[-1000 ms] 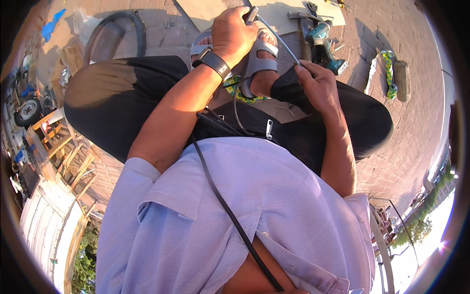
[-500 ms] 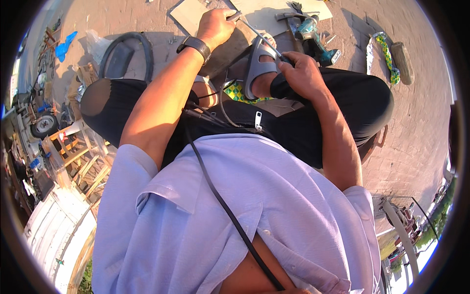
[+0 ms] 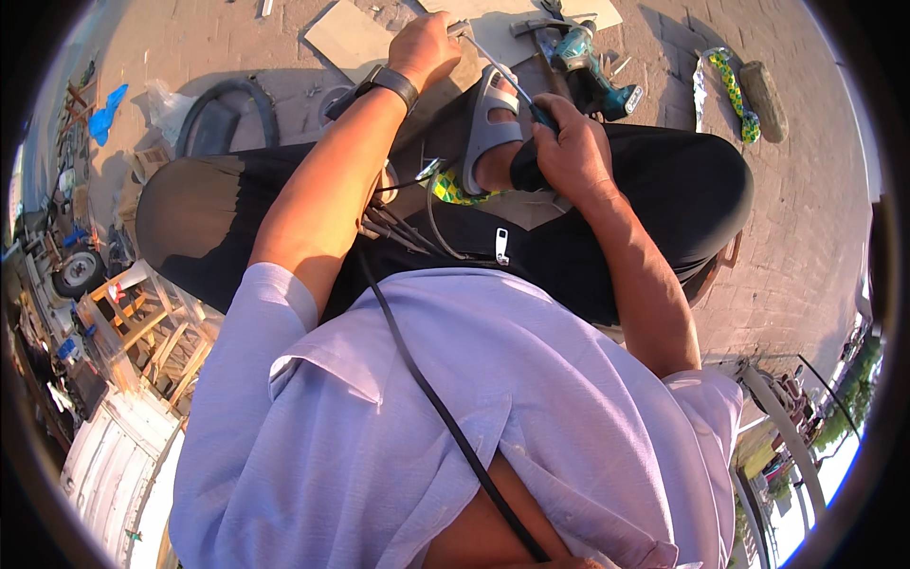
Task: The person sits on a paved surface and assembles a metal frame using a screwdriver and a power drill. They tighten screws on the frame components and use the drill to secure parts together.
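Observation:
My left hand [image 3: 425, 51], with a dark watch on its wrist, is closed around a small grey metal piece [image 3: 459, 28] whose end sticks out past the fingers. My right hand [image 3: 574, 150] grips the dark handle of a screwdriver [image 3: 502, 73]. Its long thin shaft slants up and left, and the tip meets or lies very near the metal piece; contact is too small to tell. Below the shaft is my sandalled foot [image 3: 493, 128]. Most of the metal piece is hidden by my left fingers.
A teal cordless drill [image 3: 597, 76] and a hammer [image 3: 542, 28] lie beyond my right hand. Flat boards [image 3: 353, 40] are at the far side. A black rubber ring [image 3: 268, 109] lies at left; a log-like block [image 3: 763, 100] and a yellow-green strip [image 3: 725, 71] lie at right.
My right hand has turned and come slightly down and left, with the screwdriver handle showing more. My left hand keeps its hold. The whole view has shifted a little.

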`<action>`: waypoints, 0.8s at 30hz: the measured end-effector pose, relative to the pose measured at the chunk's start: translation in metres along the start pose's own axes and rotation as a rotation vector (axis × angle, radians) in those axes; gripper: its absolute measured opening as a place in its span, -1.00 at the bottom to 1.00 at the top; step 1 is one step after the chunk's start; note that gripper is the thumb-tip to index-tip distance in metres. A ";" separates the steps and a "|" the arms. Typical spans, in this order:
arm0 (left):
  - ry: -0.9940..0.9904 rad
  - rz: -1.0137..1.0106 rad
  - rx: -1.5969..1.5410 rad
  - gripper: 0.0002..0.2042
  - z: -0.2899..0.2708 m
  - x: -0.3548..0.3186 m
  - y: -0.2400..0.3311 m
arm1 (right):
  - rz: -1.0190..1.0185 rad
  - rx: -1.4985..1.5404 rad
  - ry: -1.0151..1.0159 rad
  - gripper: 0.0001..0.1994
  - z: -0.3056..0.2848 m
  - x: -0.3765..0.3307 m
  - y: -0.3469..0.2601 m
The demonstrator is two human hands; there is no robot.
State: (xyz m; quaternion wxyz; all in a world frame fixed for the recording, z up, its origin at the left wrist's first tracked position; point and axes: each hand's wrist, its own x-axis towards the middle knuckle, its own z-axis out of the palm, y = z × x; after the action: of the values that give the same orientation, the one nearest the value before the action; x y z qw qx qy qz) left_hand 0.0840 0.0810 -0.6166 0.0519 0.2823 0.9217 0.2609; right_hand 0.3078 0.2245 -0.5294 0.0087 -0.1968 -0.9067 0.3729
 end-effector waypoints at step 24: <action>-0.018 -0.152 -0.075 -0.62 0.008 0.033 -0.024 | 0.109 0.181 0.023 -0.67 0.030 0.033 -0.021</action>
State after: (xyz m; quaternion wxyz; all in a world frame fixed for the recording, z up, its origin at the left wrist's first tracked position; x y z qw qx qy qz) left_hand 0.0466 0.0860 -0.6342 0.0902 0.2116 0.9296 0.2881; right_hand 0.2656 0.2027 -0.5408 0.0167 -0.2484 -0.8572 0.4509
